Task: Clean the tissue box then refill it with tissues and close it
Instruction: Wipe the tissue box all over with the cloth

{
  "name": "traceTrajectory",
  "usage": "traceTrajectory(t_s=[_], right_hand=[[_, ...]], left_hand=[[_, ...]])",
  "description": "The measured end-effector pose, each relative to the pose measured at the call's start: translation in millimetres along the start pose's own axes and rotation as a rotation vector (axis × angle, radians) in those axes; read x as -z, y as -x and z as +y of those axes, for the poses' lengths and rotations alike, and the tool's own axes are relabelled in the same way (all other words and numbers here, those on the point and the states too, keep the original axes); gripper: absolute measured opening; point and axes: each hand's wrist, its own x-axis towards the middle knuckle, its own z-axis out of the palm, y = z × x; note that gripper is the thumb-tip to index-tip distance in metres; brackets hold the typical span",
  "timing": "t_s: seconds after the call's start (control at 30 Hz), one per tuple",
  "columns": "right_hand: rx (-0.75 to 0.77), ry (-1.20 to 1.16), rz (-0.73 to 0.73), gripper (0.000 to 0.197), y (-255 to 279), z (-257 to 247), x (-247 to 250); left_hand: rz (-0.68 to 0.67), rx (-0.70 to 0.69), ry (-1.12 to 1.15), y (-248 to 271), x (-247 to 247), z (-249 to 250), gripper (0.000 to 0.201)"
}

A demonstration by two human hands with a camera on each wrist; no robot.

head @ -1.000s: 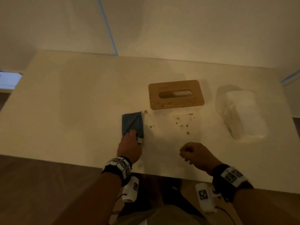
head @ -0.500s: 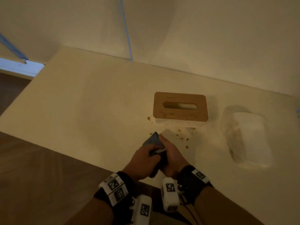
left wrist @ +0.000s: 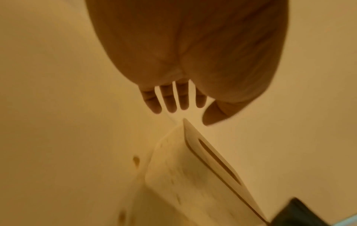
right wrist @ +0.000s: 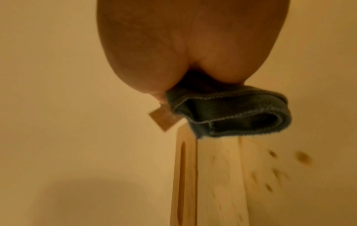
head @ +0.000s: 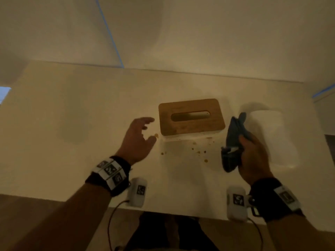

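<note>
A white tissue box with a slotted wooden lid (head: 191,116) (left wrist: 195,168) (right wrist: 204,183) stands on the white table (head: 72,124), its lid on. Brown crumbs (head: 199,151) (right wrist: 303,157) dot the table in front of it. My right hand (head: 252,156) grips a folded blue cloth (head: 233,142) (right wrist: 231,111) in the air just right of the box. My left hand (head: 139,134) (left wrist: 173,104) hovers just left of the box, fingers spread, holding nothing. A clear-wrapped pack of white tissues (head: 270,138) lies to the right, partly behind the cloth.
A wall with a blue tape line (head: 108,33) rises behind the table. The near table edge (head: 172,212) runs just in front of my wrists. A single crumb (head: 156,135) lies beside my left thumb.
The cloth passed from my left hand to my right. My hands have parted: the right has carried the cloth to the box's right side, the left has opened and moved to its left side.
</note>
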Motion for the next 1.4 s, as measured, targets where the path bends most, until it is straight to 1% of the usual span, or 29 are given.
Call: traceTrajectory(t_s=[0.03,0.1,0.13,0.2,0.27,0.3,0.4,0.43,0.47,0.5,0.57,0.6,0.63,0.7,0.77,0.83,0.93,1.0,1.03,1.1,1.13,1.17,1.2,1.23,1.27,1.3,1.33,1.37,1.4], right_hand=[[0.074,0.073,0.027,0.030,-6,-7,-4],[0.177,0.227,0.057,0.031,-22,-14,-16],[0.206,0.304,0.054,0.034,-29,-14,-24],[0.241,0.460,0.022,0.038,-40,-7,-39],[0.251,0.575,0.001,0.040,-47,3,-54],[0.252,0.623,0.007,0.043,-50,9,-59],[0.270,0.875,0.034,0.048,-53,22,-66],[0.278,0.922,0.040,0.049,-53,25,-67],[0.275,0.941,0.048,0.049,-52,26,-68],[0.277,0.950,0.052,0.050,-53,27,-67],[0.274,0.981,0.053,0.049,-55,29,-67],[0.283,1.002,0.058,0.049,-56,30,-67],[0.318,1.018,0.061,0.050,-57,30,-68],[0.379,1.047,0.067,0.050,-57,29,-69],[0.421,1.089,0.049,0.052,-55,27,-69],[0.483,1.151,0.023,0.060,-57,29,-67],[0.493,1.262,0.060,0.065,-56,39,-68],[0.513,1.320,0.079,0.062,-38,46,-87],[0.574,1.328,0.049,0.058,-24,53,-104],[0.672,1.269,-0.094,0.054,9,66,-142],[0.696,1.228,-0.174,0.053,22,71,-159],[0.717,1.204,-0.252,0.053,30,76,-169],[0.732,1.196,-0.308,0.053,34,78,-174],[0.740,1.204,-0.348,0.053,33,79,-171],[0.744,1.217,-0.371,0.053,30,76,-163],[0.736,1.231,-0.378,0.053,26,72,-153],[0.717,1.241,-0.362,0.053,22,68,-140],[0.695,1.241,-0.317,0.053,15,63,-126],[0.673,1.235,-0.247,0.053,6,58,-111]], left_hand=[[0.017,-0.039,-0.042,-19,4,-2,0.046],[-0.005,-0.059,-0.083,-55,6,-4,0.042],[-0.044,-0.057,-0.093,-70,5,-4,0.044],[-0.171,-0.054,-0.134,-91,1,-5,0.051],[-0.278,-0.051,-0.177,-102,-4,-10,0.055],[-0.299,-0.044,-0.178,-104,-6,-12,0.055],[-0.300,-0.037,-0.115,-103,-11,-16,0.057],[-0.313,-0.048,-0.083,-102,-12,-18,0.060],[-0.346,-0.051,-0.041,-100,-14,-20,0.067],[-0.398,-0.043,0.006,-99,-15,-23,0.080],[-0.498,-0.019,0.069,-95,-19,-30,0.118],[-0.522,-0.028,0.050,-93,-22,-32,0.136],[-0.516,-0.052,0.003,-91,-26,-36,0.149],[-0.458,-0.092,-0.051,-90,-34,-40,0.157],[-0.400,-0.080,-0.016,-89,-43,-45,0.159],[-0.368,-0.051,0.048,-86,-51,-48,0.159],[-0.321,-0.063,0.106,-82,-54,-47,0.149],[-0.288,-0.077,0.128,-83,-56,-48,0.137],[-0.275,-0.057,0.115,-84,-56,-46,0.132],[-0.297,0.010,0.049,-85,-58,-48,0.120],[-0.357,0.053,0.007,-85,-59,-50,0.104],[-0.464,0.072,-0.110,-85,-62,-57,0.076],[-0.546,-0.057,-0.257,-84,-61,-65,0.042],[-0.545,-0.100,-0.327,-82,-58,-65,0.025],[-0.487,-0.097,-0.345,-81,-56,-60,0.024],[-0.423,-0.060,-0.297,-82,-58,-58,0.047],[-0.385,-0.023,-0.152,-81,-61,-53,0.089],[-0.352,-0.054,-0.053,-81,-61,-54,0.114],[-0.307,-0.052,0.032,-81,-56,-50,0.124]])
